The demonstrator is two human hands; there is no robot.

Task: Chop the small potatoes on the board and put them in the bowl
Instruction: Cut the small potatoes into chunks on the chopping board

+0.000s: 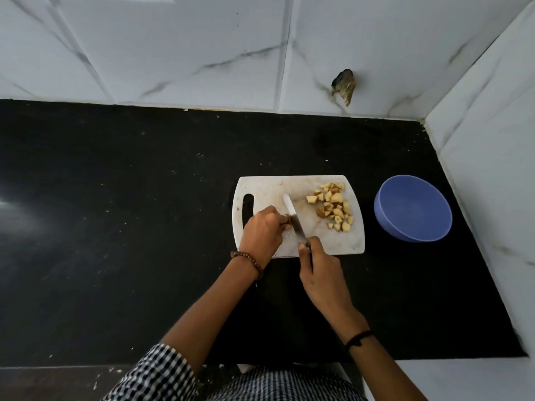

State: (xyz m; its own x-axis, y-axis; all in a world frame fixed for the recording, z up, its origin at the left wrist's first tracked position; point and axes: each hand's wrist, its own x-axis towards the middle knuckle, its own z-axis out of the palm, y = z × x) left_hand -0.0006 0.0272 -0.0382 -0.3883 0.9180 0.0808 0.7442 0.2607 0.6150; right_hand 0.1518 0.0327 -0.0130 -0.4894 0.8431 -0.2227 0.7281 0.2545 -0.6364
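A white cutting board (333,241) lies on the black counter. My left hand (265,231) pins a small brown potato (286,221) near the board's middle left. My right hand (321,273) grips the handle of a knife (293,218), whose blade rests against the potato beside my left fingertips. A pile of several yellow potato chunks (333,205) sits at the board's right side. The blue bowl (412,208) stands empty on the counter, to the right of the board.
The black counter (130,227) stretches wide to the left. White marble-tiled walls (202,53) close off the back and the right side, close to the bowl. A chipped hole (344,85) marks the back wall.
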